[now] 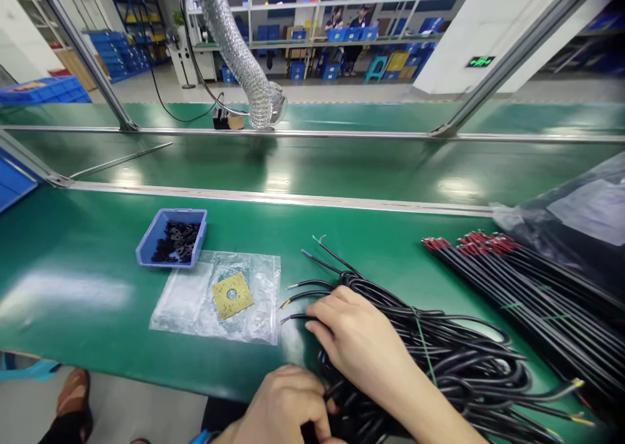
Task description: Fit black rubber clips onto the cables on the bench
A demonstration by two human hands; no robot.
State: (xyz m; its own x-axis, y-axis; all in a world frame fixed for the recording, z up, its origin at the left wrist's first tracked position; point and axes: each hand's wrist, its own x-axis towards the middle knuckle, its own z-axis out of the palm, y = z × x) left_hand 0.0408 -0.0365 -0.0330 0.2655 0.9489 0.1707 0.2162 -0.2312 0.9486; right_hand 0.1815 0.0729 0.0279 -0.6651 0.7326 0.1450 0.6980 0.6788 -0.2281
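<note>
Closest of all, at the near edge of the scene, was my left hand (286, 408), back turned up, its knuckles bent and its fingers curled down beside the near left side of the pile of black cables (454, 349). Its fingertips were partly cut off from view, so I cannot tell whether they had closed on anything. That forearm came in low from the near left.

Just beyond it and to the right, my right hand (359, 336) reached over the pile, its forearm slanting in from the near right and crossing above the cables. The wrist was fairly straight, the back of the hand faced up, and the thumb and forefinger were pinched around one cable end (295, 316), whose bared wires pointed left.

The cables lay looped on the green table (88, 330), with a green tie (424, 343) across them; more stripped ends stuck out on the far left side and the near right. Left of my hands, a clear plastic bag (185, 307) lay flat with a yellowish square plate (222, 304) on it. Farther left stood a blue bin (166, 263) of small black parts (178, 239). To the right lay bundled black rods (527, 301) with red far ends.
</note>
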